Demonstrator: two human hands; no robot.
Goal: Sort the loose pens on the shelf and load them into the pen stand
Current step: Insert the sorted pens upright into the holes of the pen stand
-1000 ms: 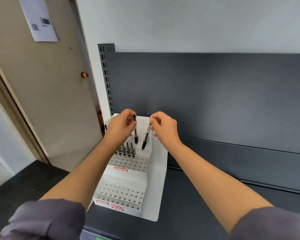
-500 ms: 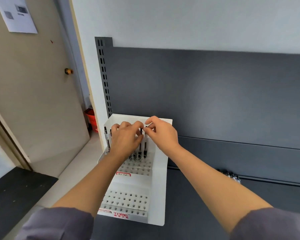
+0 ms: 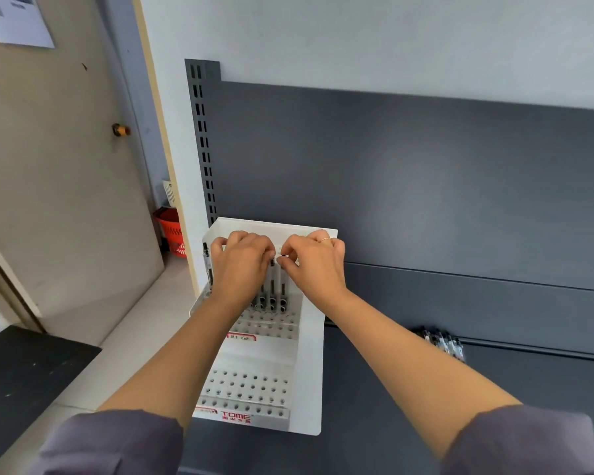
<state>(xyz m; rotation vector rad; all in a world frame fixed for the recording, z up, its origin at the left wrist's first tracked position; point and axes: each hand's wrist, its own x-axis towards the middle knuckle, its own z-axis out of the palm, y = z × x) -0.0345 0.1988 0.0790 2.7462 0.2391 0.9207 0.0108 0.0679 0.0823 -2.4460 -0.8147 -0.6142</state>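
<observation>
A white stepped pen stand [image 3: 309, 368] with rows of holes stands at the left end of the dark shelf. Several clear pens with black tips [image 3: 271, 296] stand upright in its back tier. My left hand [image 3: 242, 265] is curled over the tops of those pens, its fingertips pinching one pen's top. My right hand [image 3: 314, 265] pinches the top of the rightmost pen [image 3: 283, 289], which sits in a hole. A small heap of loose pens [image 3: 443, 342] lies on the shelf to the right, against the back panel.
The dark shelf surface [image 3: 374, 423] runs to the right with a grey back panel [image 3: 391, 183] behind. A slotted upright [image 3: 203, 145] rises at the stand's left. Left of the shelf are a door, a red basket [image 3: 170, 231] and pale floor.
Both hands came down from holding pens above the stand to the back tier; the two pens now stand in holes. The camera view shifted right, showing the loose pens.
</observation>
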